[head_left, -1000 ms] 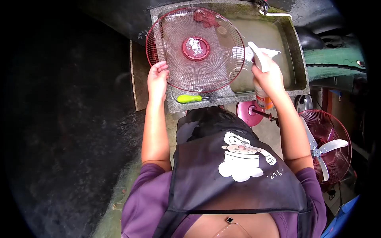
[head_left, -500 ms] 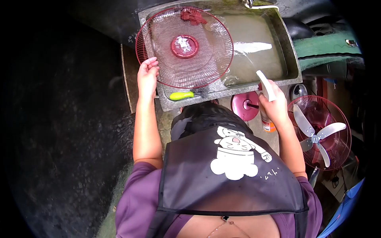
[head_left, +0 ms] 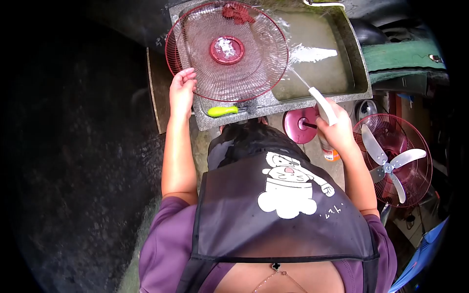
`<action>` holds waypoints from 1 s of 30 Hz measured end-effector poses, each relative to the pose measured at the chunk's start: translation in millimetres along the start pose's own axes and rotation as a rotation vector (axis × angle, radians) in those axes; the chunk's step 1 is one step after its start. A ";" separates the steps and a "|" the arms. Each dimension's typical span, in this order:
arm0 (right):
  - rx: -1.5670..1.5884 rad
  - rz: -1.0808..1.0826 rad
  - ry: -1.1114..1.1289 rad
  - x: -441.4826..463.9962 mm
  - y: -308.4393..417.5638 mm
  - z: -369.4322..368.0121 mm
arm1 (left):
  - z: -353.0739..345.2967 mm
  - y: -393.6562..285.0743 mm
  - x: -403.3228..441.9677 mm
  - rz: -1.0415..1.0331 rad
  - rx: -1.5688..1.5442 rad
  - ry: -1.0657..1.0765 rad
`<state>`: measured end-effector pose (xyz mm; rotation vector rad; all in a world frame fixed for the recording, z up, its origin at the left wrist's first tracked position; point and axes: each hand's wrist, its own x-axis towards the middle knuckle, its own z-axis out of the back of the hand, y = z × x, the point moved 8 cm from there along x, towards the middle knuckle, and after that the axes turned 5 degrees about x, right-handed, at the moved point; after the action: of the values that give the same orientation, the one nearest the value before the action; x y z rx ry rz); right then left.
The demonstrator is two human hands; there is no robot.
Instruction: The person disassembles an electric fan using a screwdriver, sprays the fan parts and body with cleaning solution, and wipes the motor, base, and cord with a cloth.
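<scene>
A round red wire fan grille [head_left: 259,63] rests over the left side of the stone sink [head_left: 364,73]. My left hand [head_left: 183,90] is closed at its lower left rim, fingertips curled against the wire. In my right hand [head_left: 339,124] is a spray bottle [head_left: 320,104] with a white head, its lower part half hidden by the hand and forearm. A thin jet runs from the nozzle toward the grille's right edge. White suds [head_left: 226,48] sit on the grille's hub. Just below the grille, a screwdriver [head_left: 223,111] with a lime-green handle lies on the sink's ledge.
A red cloth [head_left: 238,13] shows at the far side of the grille. Right of me stands a fan [head_left: 388,167] with bare grey blades. A round pink base [head_left: 298,126] is below the sink's front edge. Cloudy water [head_left: 317,78] fills the right basin.
A jet now comes out of the spray bottle, and its nozzle has tipped slightly left. The grille sits a little higher in view, with my left hand still at its rim.
</scene>
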<state>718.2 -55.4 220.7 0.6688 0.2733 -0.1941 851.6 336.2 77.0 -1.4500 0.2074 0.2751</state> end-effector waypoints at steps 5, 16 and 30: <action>-0.013 0.091 -0.132 4.2 2.7 15.4 | -2.1 5.5 -7.1 -0.026 0.066 0.030; -0.113 0.091 0.410 47.4 27.5 -57.3 | -144.1 28.0 -109.7 -0.489 0.708 0.646; 0.000 0.208 0.288 89.6 58.4 -79.9 | -131.4 55.0 -104.3 -0.544 1.236 0.308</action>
<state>803.5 32.0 166.9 0.7207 0.4764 0.1026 738.9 204.8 42.0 -0.2642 0.1682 -0.4768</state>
